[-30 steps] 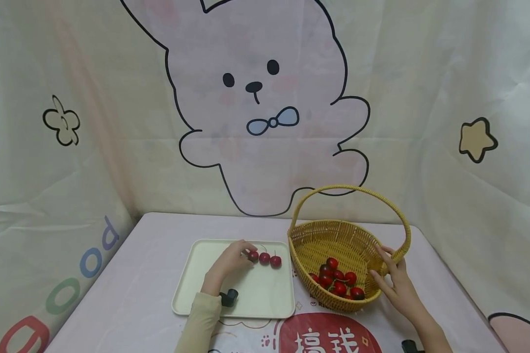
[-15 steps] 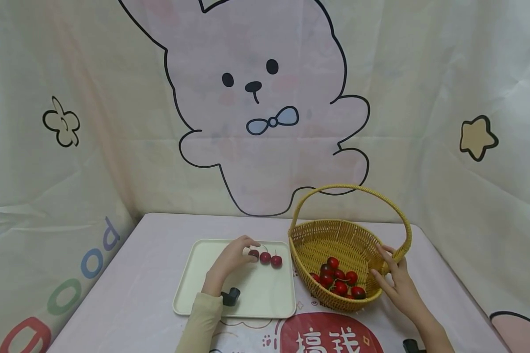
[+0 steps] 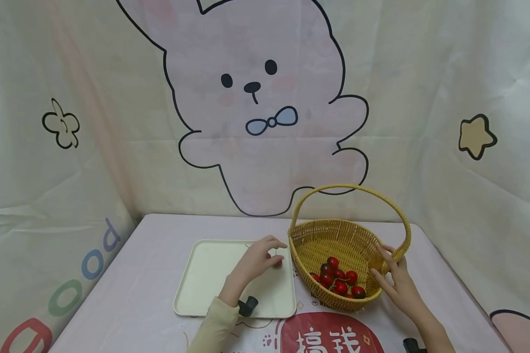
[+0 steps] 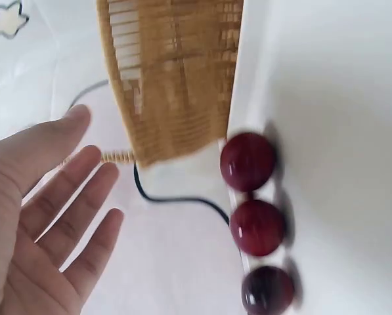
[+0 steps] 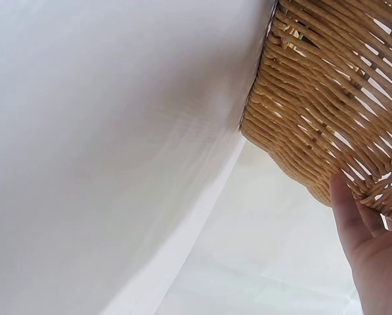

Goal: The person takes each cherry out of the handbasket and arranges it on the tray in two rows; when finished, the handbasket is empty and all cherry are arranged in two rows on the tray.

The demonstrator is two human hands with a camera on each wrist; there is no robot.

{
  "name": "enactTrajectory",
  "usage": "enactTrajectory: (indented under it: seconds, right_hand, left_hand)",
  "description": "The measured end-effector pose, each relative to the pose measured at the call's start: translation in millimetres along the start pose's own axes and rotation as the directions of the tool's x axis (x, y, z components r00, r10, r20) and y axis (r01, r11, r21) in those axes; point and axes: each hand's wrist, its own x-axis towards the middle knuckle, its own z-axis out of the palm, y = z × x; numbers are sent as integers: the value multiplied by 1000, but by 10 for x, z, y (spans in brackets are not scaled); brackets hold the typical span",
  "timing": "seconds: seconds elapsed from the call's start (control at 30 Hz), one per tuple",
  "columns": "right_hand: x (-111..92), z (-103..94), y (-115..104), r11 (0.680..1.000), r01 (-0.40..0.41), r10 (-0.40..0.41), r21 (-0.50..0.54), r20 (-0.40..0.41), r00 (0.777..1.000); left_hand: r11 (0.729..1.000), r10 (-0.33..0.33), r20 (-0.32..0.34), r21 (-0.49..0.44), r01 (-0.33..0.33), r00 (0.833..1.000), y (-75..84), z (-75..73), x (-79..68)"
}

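A cream rectangular tray [image 3: 203, 279] lies left of centre in the head view. Three dark red cherries stand in a row near its far edge, the front one [image 4: 247, 161] closest to the basket in the left wrist view. My left hand [image 3: 258, 257] hovers over this row with spread, relaxed fingers, holding nothing, and partly hides the cherries from the head camera. To the right, a yellow-brown wicker basket [image 3: 331, 230] with a tall arched handle contains several red cherries [image 3: 339, 274]. My right hand [image 3: 399, 284] grips its right side by the handle's foot, thumb and fingers about the rim.
The white table cover [image 3: 128, 274] carries a printed red patch [image 3: 327, 336] in front of the basket. A cloth backdrop [image 3: 402, 147] with cartoon drawings rises behind and at both sides. Black camera mounts [image 3: 249, 306] sit at the wrists.
My left hand has moved right along the cherry row, from the leftmost cherry toward the rightmost, leaving no cherry in its grasp. The right hand and basket hold still.
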Motion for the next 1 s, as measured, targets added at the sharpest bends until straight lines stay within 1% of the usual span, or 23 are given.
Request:
enactTrajectory:
  seconds: [0.07, 0.17, 0.3, 0.43, 0.57, 0.7, 0.77, 0.87, 1.0]
  right_hand:
    - [2, 2, 1, 1000, 0, 0, 1, -8, 1000]
    - [9, -2, -1, 1000, 2, -2, 6, -15, 1000]
    - [19, -9, -1, 1000, -6, 6, 13, -5, 1000]
    - [16, -3, 8, 1000, -10, 10, 10, 1, 1000]
    - [10, 8, 13, 1000, -14, 14, 3, 5, 1000]
    - [11, 12, 13, 1000, -15, 15, 3, 3, 1000]
    - [10, 11, 13, 1000, -17, 17, 5, 1, 1000]
    - [8, 7, 13, 1000, -21, 21, 5, 4, 1000]
    - [8, -3, 11, 999, -32, 32, 2, 16, 999]
  left_hand:
    - [998, 54, -10, 22, -54, 998, 103, 72, 32]
    - [991, 119, -14, 64, -118, 993, 244, 185, 67]
    - [977, 178, 2, 122, -177, 984, 401, 330, 83]
    - [967, 221, 27, 121, -223, 975, 527, 452, 88]
    - [965, 228, 67, 117, -234, 971, 603, 557, 115]
    - [970, 202, 128, 113, -217, 971, 681, 647, 178]
    - [972, 193, 169, 102, -211, 967, 724, 692, 220]
    - [971, 190, 224, 101, -217, 956, 782, 761, 292]
    - [969, 186, 275, 105, -221, 943, 849, 841, 397]
